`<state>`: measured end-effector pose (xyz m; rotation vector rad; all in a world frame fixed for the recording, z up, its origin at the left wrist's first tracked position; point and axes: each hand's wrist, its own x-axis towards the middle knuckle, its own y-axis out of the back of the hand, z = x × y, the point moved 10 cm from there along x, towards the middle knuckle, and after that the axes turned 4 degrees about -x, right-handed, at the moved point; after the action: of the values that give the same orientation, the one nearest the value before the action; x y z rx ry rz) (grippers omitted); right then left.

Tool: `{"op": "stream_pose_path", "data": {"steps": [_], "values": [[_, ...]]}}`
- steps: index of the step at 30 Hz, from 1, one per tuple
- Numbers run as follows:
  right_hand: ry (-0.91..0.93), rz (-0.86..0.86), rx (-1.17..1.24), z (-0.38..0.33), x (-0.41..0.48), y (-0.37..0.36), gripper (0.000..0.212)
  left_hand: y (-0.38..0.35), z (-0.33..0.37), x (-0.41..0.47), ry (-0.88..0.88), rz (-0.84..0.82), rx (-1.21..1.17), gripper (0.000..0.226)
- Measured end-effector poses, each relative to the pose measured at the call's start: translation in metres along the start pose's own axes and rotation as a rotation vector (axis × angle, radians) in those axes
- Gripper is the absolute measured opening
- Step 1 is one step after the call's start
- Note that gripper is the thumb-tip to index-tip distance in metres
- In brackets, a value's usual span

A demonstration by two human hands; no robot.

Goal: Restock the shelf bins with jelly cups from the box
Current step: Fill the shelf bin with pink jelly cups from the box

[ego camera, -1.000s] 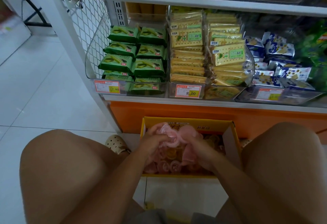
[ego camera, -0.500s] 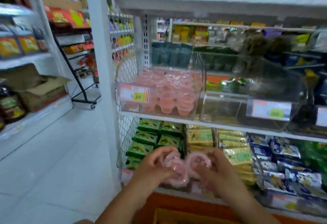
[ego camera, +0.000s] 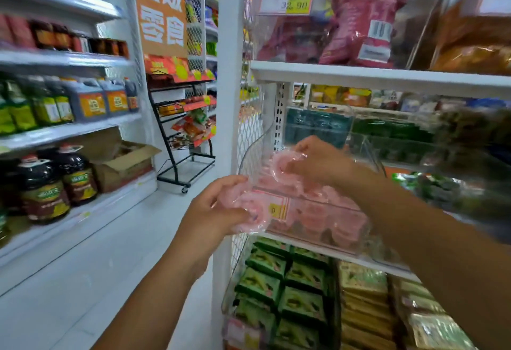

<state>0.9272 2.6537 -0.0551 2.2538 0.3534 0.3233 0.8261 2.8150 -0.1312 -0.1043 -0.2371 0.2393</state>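
Observation:
A clear plastic shelf bin [ego camera: 347,218] with a price tag holds several pink jelly cups [ego camera: 315,214]. My right hand [ego camera: 318,160] reaches over the bin's open top and grips a pink jelly cup [ego camera: 282,163] above the ones inside. My left hand [ego camera: 213,211] is just in front of the bin's left corner and holds a few pink jelly cups [ego camera: 251,212] against the palm. The box is out of view below.
A white shelf upright [ego camera: 226,128] stands left of the bin. Green biscuit packs [ego camera: 279,286] fill the bin below, red snack bags [ego camera: 359,28] the shelf above. Across the white-tiled aisle are oil bottles [ego camera: 44,192] and a black wire rack [ego camera: 188,128].
Both hands rose from the box on the floor with jelly cups. The right hand has moved over the bin; the left stays in front of it. The view swung upward.

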Motion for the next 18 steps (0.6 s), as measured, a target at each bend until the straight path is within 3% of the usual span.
{"op": "stream_pose_path", "data": {"steps": [3,6,10,12,14,18], "values": [[-0.112,-0.21,-0.099,0.015,0.037,-0.036,0.029,0.018,-0.004,0.002,0.031,0.02,0.01,0.051],[-0.182,-0.312,0.055,0.018,0.053,-0.062,0.035,0.026,-0.006,0.003,0.047,0.03,0.013,0.05],[-0.145,-0.463,0.054,0.007,0.051,-0.08,0.034,0.027,-0.007,0.003,0.064,0.03,0.027,0.051],[-0.081,-0.448,0.001,0.003,0.052,-0.071,0.031,0.027,-0.009,0.002,0.067,0.032,0.027,0.05],[-0.032,-0.327,0.006,0.007,0.06,-0.054,0.033,0.026,-0.011,0.001,0.074,0.036,0.022,0.049],[-0.024,-0.209,0.23,0.04,0.06,-0.042,0.046,0.025,-0.015,0.001,0.082,0.041,0.011,0.049]]}}
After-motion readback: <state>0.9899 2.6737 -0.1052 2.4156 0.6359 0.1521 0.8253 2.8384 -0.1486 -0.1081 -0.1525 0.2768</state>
